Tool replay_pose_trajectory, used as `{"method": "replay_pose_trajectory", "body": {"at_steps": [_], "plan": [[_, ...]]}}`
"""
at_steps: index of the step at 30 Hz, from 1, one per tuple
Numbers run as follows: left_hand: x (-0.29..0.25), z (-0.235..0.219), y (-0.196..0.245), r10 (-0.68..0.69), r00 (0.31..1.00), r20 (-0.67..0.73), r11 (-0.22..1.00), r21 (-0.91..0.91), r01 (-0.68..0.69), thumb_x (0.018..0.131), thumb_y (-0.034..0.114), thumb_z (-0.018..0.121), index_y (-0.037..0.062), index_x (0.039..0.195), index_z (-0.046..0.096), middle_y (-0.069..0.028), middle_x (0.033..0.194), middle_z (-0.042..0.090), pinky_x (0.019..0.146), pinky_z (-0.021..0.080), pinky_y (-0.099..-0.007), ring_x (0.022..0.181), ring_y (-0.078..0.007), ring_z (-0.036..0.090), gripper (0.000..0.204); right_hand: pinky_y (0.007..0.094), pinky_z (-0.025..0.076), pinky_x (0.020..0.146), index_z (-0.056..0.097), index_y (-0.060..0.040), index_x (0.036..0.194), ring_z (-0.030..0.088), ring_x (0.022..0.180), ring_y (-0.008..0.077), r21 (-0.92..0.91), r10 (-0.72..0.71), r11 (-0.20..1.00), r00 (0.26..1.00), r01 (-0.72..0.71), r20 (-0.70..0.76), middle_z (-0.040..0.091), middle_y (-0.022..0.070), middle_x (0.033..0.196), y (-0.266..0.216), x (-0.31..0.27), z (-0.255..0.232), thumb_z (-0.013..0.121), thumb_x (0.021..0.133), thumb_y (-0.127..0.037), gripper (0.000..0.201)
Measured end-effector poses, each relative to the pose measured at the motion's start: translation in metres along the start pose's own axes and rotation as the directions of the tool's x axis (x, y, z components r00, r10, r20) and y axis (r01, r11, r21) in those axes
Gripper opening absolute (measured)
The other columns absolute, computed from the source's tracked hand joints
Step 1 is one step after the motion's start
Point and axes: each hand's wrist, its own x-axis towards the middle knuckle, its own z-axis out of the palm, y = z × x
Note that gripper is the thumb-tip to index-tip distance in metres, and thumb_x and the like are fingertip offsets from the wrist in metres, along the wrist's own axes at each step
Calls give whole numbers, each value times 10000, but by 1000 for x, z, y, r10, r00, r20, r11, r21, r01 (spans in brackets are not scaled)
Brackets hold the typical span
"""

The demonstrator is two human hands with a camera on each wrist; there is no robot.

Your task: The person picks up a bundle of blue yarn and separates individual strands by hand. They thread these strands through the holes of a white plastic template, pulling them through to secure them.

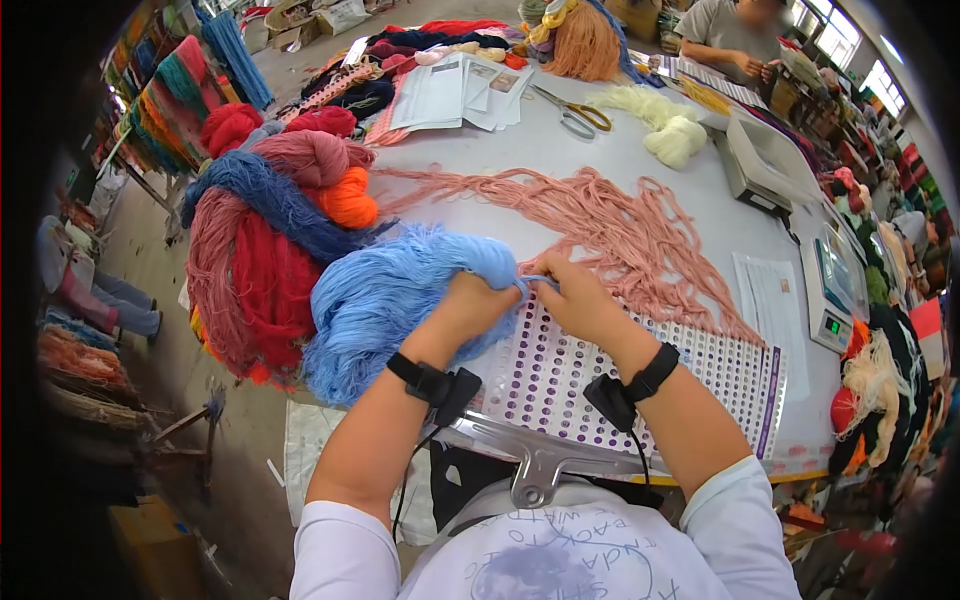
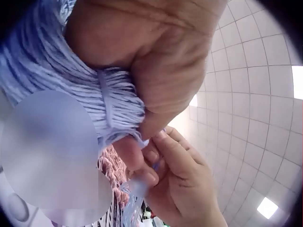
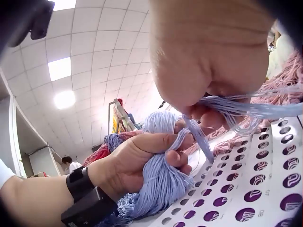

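Note:
A thick light blue yarn skein (image 1: 390,290) lies at the table's front left. My left hand (image 1: 470,305) grips its end; in the right wrist view the thumb and fingers of that hand (image 3: 130,158) curl round the bundle. Just to the right, my right hand (image 1: 580,300) holds thin blue strands (image 3: 265,109) in curled fingers. Both hands meet closely over the left part of a white card with rows of purple-rimmed holes (image 1: 550,370). In the left wrist view a strand wraps round the gripped bundle (image 2: 111,99), and the right hand (image 2: 184,179) pinches strands below it.
Loose pink yarn (image 1: 610,225) spreads beyond the hands, partly over the card. Red, pink and dark blue skeins (image 1: 260,220) are piled at left. Scissors (image 1: 575,115), papers (image 1: 450,95), cream yarn (image 1: 675,140) and a digital scale (image 1: 830,300) sit farther out. Another person (image 1: 730,40) is at far right.

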Motion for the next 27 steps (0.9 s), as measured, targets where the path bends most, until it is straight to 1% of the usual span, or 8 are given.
{"method": "replay_pose_trajectory", "body": {"at_steps": [3,10,13,18,20,23,26,27], "plan": [[2,-28,-10,199,971,-135,976,-56,-208,793,83,638,23,897,578,-44,770,589,661,490,-308,733,-135,594,135,369,469,686,553,-46,965,616,781,284,-241,156,964,973,-112,169,630,154,848,22,-1,5,592,802,-108,178],[-21,-175,50,-110,967,-230,843,-537,-32,808,69,602,48,923,527,-15,643,495,529,423,-230,558,-114,495,139,459,468,764,553,-39,980,604,863,365,-358,138,926,990,-125,12,632,187,893,25,-5,15,583,751,-151,257],[-1,-172,79,-83,965,-247,914,-405,-25,810,68,601,46,919,525,-7,635,476,525,420,-230,551,-102,475,135,463,469,769,538,-21,993,607,861,371,-379,143,917,989,-123,26,627,201,909,23,-4,16,564,757,-149,269],[34,-162,78,-15,999,-41,652,-758,-21,800,53,589,38,900,517,-6,666,491,537,424,-233,553,-88,464,124,466,474,757,524,-17,998,611,860,371,-355,124,927,992,-122,-15,628,198,895,19,-9,15,563,756,-153,280],[24,-160,76,-10,994,-111,738,-672,-68,770,50,587,40,873,523,-7,683,490,545,421,-240,557,-91,461,121,464,477,753,521,-17,997,613,857,370,-352,141,925,990,-141,-27,629,194,892,18,-8,14,564,755,-155,282],[12,-165,71,163,933,-321,985,4,-170,717,47,587,70,820,537,-5,715,503,554,414,-247,600,-82,482,117,459,481,744,524,-17,994,615,847,363,-338,171,927,985,-164,-10,629,190,882,22,-9,18,568,754,-157,282],[23,-175,51,384,824,-416,890,404,-211,737,46,567,77,808,543,-1,687,497,519,401,-238,576,-79,482,81,453,483,741,524,-15,994,616,838,361,-328,132,935,991,-132,-22,629,189,880,28,-10,21,569,754,-155,282],[21,-157,67,222,746,-628,970,220,-103,749,46,566,75,770,542,-4,646,496,468,380,-229,522,-91,474,43,452,480,720,520,-28,965,615,819,354,-302,110,946,993,-118,-41,626,170,862,28,-10,22,569,750,-151,253]]}}
